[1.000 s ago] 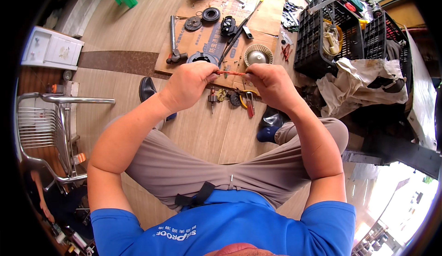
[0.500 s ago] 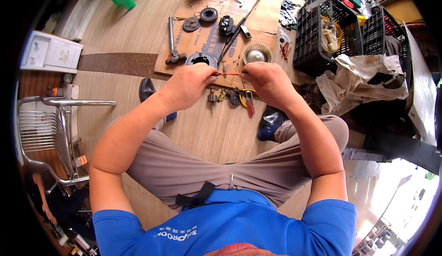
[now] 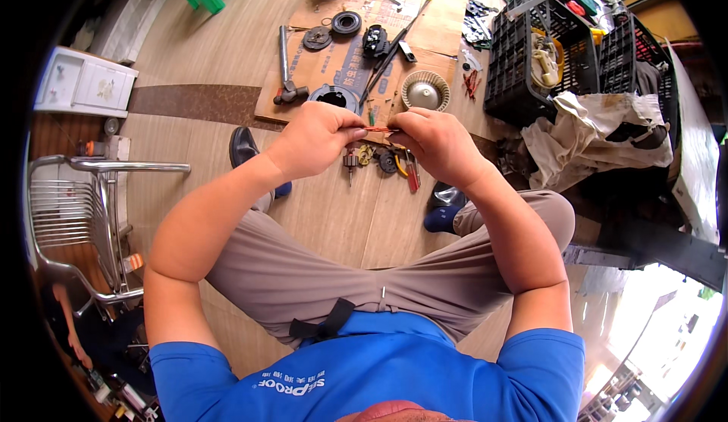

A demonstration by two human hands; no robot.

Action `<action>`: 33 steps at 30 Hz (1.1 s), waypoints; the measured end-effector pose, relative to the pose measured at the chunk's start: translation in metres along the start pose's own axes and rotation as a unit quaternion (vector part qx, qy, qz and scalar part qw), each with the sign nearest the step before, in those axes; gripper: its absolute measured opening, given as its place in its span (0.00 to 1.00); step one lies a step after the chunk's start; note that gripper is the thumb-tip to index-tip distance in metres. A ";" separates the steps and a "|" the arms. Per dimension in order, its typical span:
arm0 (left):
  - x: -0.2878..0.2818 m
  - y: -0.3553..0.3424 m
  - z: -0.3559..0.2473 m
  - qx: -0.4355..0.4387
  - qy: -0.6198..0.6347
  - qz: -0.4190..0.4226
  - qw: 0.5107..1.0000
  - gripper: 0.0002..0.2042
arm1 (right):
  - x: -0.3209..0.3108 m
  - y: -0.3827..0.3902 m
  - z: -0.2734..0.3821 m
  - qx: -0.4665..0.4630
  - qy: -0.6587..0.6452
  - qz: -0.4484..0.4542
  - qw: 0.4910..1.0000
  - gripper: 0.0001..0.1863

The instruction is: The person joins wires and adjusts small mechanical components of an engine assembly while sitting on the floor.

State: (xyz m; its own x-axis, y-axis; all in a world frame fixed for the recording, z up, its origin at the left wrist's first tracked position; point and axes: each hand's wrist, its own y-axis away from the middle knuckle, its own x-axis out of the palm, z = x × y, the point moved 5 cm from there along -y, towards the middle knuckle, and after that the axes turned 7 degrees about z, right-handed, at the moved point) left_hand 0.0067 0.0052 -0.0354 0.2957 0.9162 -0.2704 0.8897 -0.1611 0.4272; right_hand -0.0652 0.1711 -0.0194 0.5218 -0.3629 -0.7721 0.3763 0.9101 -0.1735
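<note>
A thin twisted reddish wire (image 3: 378,128) spans the short gap between my two hands, above the near edge of a cardboard sheet. My left hand (image 3: 317,138) pinches one end, and my right hand (image 3: 434,140) pinches the other. Below the wire on the floor lie a small motor rotor (image 3: 350,160) and pliers with red and yellow handles (image 3: 412,173). Beyond my left hand a round black part with a central opening (image 3: 334,97) is partly covered. A pale finned fan wheel (image 3: 425,91) rests beyond my right hand.
On the cardboard (image 3: 326,62) lie a hammer (image 3: 285,69), round black parts (image 3: 346,23) and dark rods (image 3: 394,49). Black crates (image 3: 504,73) with a draped cloth (image 3: 591,138) stand at right. A metal chair (image 3: 72,232) and white cabinet (image 3: 89,84) are at left.
My hands have come closer together, so less of the wire shows between them. Its visible stretch has dropped slightly toward me.
</note>
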 end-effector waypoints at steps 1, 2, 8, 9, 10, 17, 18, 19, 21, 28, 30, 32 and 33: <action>-0.002 0.002 -0.009 0.098 -0.112 -0.053 0.988 0.07 | 0.000 0.000 0.000 0.000 0.001 0.000 1.000 0.07; -0.002 0.007 -0.019 0.193 -0.221 -0.105 0.950 0.06 | 0.001 0.000 -0.001 0.013 -0.010 0.008 1.000 0.08; 0.001 0.010 -0.027 0.234 -0.271 -0.103 0.928 0.04 | 0.002 0.000 -0.003 0.027 -0.066 0.045 0.996 0.09; 0.001 0.012 -0.026 0.234 -0.271 -0.103 0.928 0.04 | 0.003 0.000 -0.002 0.033 -0.074 0.049 0.995 0.09; 0.001 0.013 -0.026 0.240 -0.274 -0.094 0.927 0.04 | 0.001 0.001 0.000 0.033 -0.074 0.050 0.995 0.09; 0.001 0.017 -0.032 0.253 -0.231 -0.076 0.936 0.04 | -0.005 0.002 0.007 0.014 -0.056 0.033 0.998 0.08; 0.000 0.017 -0.030 0.253 -0.233 -0.077 0.936 0.04 | -0.007 0.001 0.010 0.003 -0.061 0.011 0.998 0.07; 0.000 0.018 -0.029 0.269 -0.249 -0.088 0.926 0.04 | -0.008 0.000 0.011 0.002 -0.061 0.010 0.998 0.07; -0.001 0.019 -0.030 0.286 -0.264 -0.100 0.916 0.05 | -0.007 -0.001 0.009 0.021 -0.067 0.010 0.997 0.08; 0.006 0.022 -0.033 0.324 -0.408 -0.117 0.845 0.04 | 0.016 0.006 -0.011 0.150 -0.249 0.149 0.945 0.10; 0.004 0.024 -0.035 0.327 -0.418 -0.127 0.838 0.05 | 0.018 0.007 -0.014 0.185 -0.373 0.149 0.897 0.09; 0.005 0.023 -0.034 0.310 -0.442 -0.107 0.835 0.06 | 0.018 0.008 -0.014 0.193 -0.381 0.153 0.891 0.09; 0.006 0.023 -0.034 0.310 -0.442 -0.107 0.835 0.06 | 0.018 0.008 -0.015 0.201 -0.390 0.157 0.885 0.09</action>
State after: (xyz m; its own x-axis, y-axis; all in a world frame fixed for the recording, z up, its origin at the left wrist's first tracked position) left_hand 0.0173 0.0193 0.0027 0.0043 0.3639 -0.9314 0.8828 -0.4389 -0.1673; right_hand -0.0637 0.1749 -0.0438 0.9599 -0.2739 -0.0593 0.2779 0.9033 0.3269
